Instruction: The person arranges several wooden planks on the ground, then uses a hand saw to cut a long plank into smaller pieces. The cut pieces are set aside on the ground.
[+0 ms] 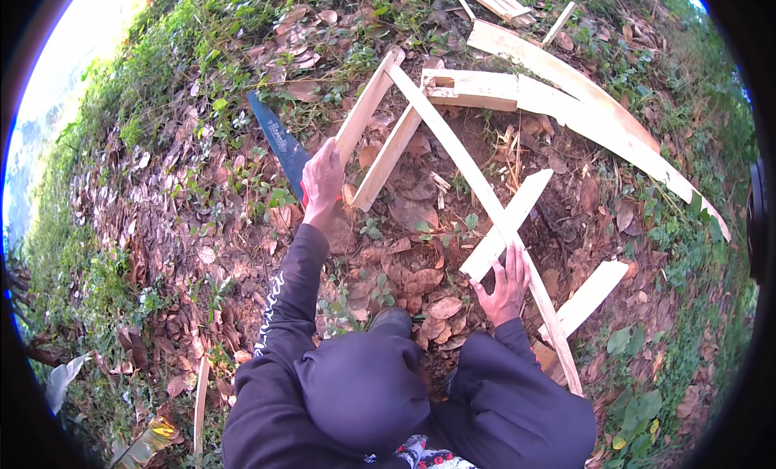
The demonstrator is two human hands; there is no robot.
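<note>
My left hand (pixel 323 178) is closed around the lower end of a short wooden board (pixel 368 101) that slants up and away. At its far end this board meets a long thin wooden strip (pixel 465 158), which runs back toward my right knee. My right hand (pixel 506 287) lies with fingers stretched and thumb apart, touching the strip and the near end of a pale short board (pixel 509 222) crossing beneath it. Beside my left hand is a handsaw (pixel 279 142) with a dark blue blade; its red handle is mostly hidden by the hand.
A notched timber (pixel 477 89) stretches right into a long curved-looking plank (pixel 630 150), with another board (pixel 388 158) under its left end. A wide plank (pixel 558 69) lies beyond. Another cut board (pixel 586 299) is near my right knee. Dry leaves and green plants cover the ground.
</note>
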